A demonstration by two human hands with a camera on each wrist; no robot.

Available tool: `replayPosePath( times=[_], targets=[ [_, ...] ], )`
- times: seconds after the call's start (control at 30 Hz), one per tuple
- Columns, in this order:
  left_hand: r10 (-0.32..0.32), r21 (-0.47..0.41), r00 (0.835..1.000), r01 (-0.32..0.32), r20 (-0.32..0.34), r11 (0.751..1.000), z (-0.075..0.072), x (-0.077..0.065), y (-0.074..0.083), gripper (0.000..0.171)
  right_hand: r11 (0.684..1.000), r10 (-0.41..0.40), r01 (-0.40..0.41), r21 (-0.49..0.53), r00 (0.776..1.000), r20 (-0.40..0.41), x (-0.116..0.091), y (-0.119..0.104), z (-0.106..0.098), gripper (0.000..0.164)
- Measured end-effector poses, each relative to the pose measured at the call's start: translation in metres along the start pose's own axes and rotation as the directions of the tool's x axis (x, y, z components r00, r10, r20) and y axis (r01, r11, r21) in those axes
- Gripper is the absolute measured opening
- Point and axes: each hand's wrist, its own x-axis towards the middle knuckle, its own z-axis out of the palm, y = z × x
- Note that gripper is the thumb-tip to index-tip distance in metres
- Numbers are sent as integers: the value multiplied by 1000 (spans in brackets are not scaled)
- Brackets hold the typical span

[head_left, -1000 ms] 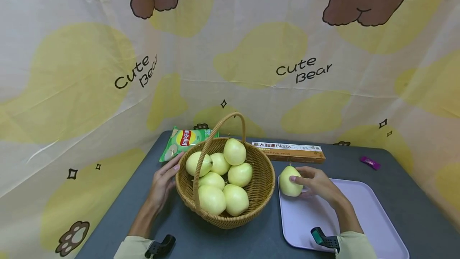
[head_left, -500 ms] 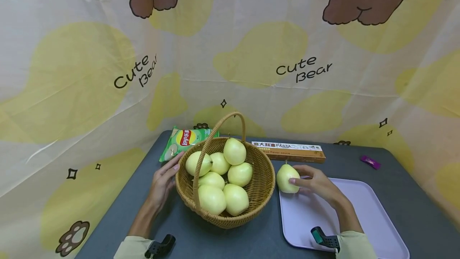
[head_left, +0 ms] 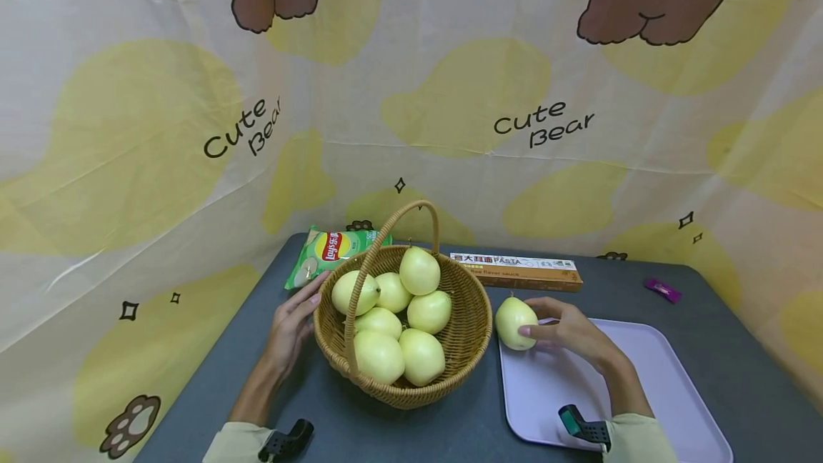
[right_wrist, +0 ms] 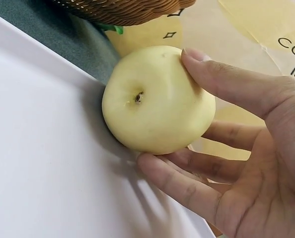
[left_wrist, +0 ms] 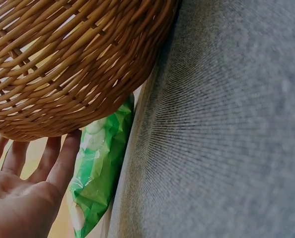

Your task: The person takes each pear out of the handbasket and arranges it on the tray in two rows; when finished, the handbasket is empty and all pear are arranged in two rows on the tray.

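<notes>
A pale green pear is in my right hand, over the left edge of the lilac tray. In the right wrist view my thumb lies on one side of the pear and the fingers curl along the other; its base faces the camera. My left hand touches the left side of a wicker basket with its fingers extended. The left wrist view shows those fingertips right at the woven wall. Inside the basket lie several pears of the same kind, under an arched handle.
Behind the basket lies a green bag of chips. A pasta box is at the back, right of the basket. Near the far right sits a small purple packet. Grey cloth covers the table, and a printed curtain hangs behind.
My right hand has moved the pear slightly left; it rose a little at half a second ago and is now lower again. The left hand and basket have stayed in place.
</notes>
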Motion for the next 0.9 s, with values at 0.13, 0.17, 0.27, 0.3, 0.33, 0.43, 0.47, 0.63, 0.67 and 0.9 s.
replayPosePath(
  times=[0.13, 0.17, 0.27, 0.3, 0.33, 0.43, 0.47, 0.63, 0.67, 0.9],
  targets=[
    [3, 3, 1000, -3, 4, 1000, 0, 0, 0, 52, 1000, -5, 5, 2, 1000, 13, -2, 0, -1, 76],
    [2, 4, 1000, -2, 4, 1000, 0, 0, 0, 52, 1000, -2, 2, 3, 1000, 12, -2, 0, -2, 77],
    [-1, 7, 1000, 1, 1, 1000, 0, 0, 0, 51, 1000, -3, 4, -10, 1000, 9, -2, -1, -3, 79],
    [-2, 8, 1000, 2, 1, 1000, 0, 0, 0, 51, 1000, -2, 2, -16, 1000, 4, -2, -1, -3, 79],
    [-4, 8, 1000, 4, -1, 1000, 0, -1, 0, 51, 1000, -3, 3, -18, 1000, 0, -2, -1, -4, 79],
    [-6, 10, 1000, 6, -4, 1000, 0, -1, 0, 51, 1000, -15, 15, -24, 1000, -13, -2, -2, -5, 78],
    [-6, 11, 1000, 6, -4, 1000, 0, 0, 0, 51, 1000, -20, 20, -24, 1000, -20, -3, -2, -5, 78],
    [-6, 11, 1000, 6, -1, 1000, -1, 0, -1, 51, 997, -68, 66, -32, 997, -47, -6, -6, -7, 80],
    [-6, 12, 1000, 6, -1, 1000, -1, 0, -1, 51, 997, -76, 75, -33, 996, -54, -7, -8, -7, 80],
    [-2, 24, 1000, 2, 2, 1000, -1, 0, -2, 51, 992, -126, 123, -34, 986, -105, -10, -18, -10, 78]
  ],
)
